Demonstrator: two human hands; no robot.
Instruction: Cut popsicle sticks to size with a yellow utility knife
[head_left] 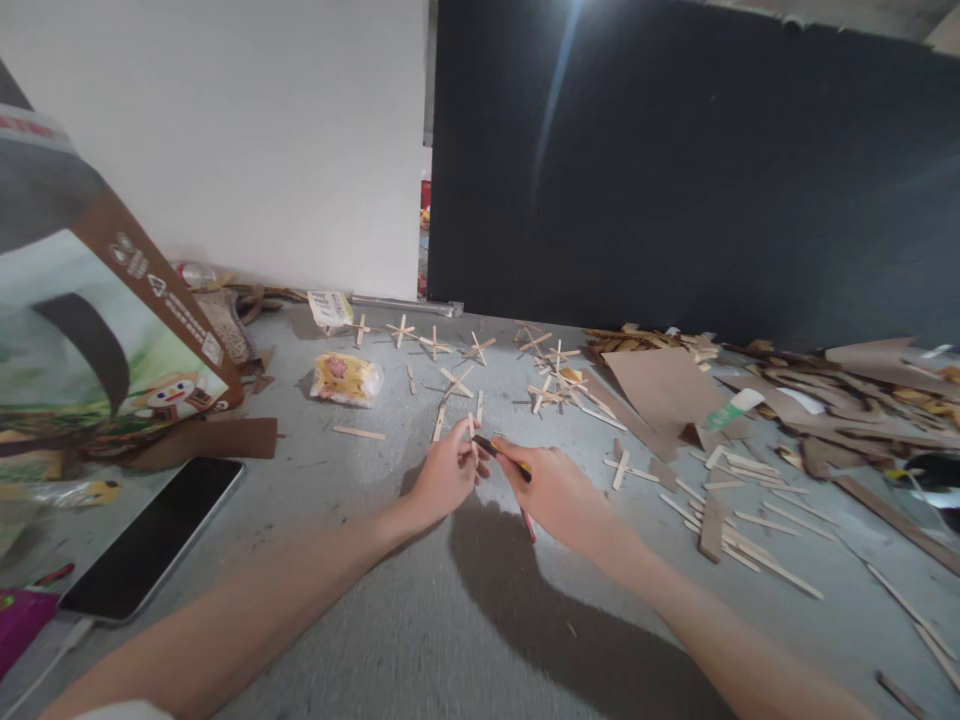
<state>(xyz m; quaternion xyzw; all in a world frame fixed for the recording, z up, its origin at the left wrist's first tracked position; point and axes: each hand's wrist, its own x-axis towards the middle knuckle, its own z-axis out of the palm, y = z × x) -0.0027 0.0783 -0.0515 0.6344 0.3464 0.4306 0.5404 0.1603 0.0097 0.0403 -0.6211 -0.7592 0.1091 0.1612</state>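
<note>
In the middle of the grey surface, my left hand [448, 468] pinches a short wooden stick [472, 430] that points upward. My right hand [559, 490] is closed around a slim dark pen-like tool [491, 449], its tip at the stick near my left fingers. I cannot tell what kind of tool it is. A thin red object [529, 524] shows under my right hand, partly hidden. Just beyond my hands lie a loose wooden stick [439, 420] and a crossed pair of sticks [457, 381].
Several crossed-stick pieces [434, 344] stand in a row farther back. A yellow snack packet [345, 379] and a phone [154, 540] lie left, beside a large printed bag [97, 290]. Loose sticks [750, 550] and cardboard scraps [652, 385] spread over the right. A black panel [675, 170] rises behind.
</note>
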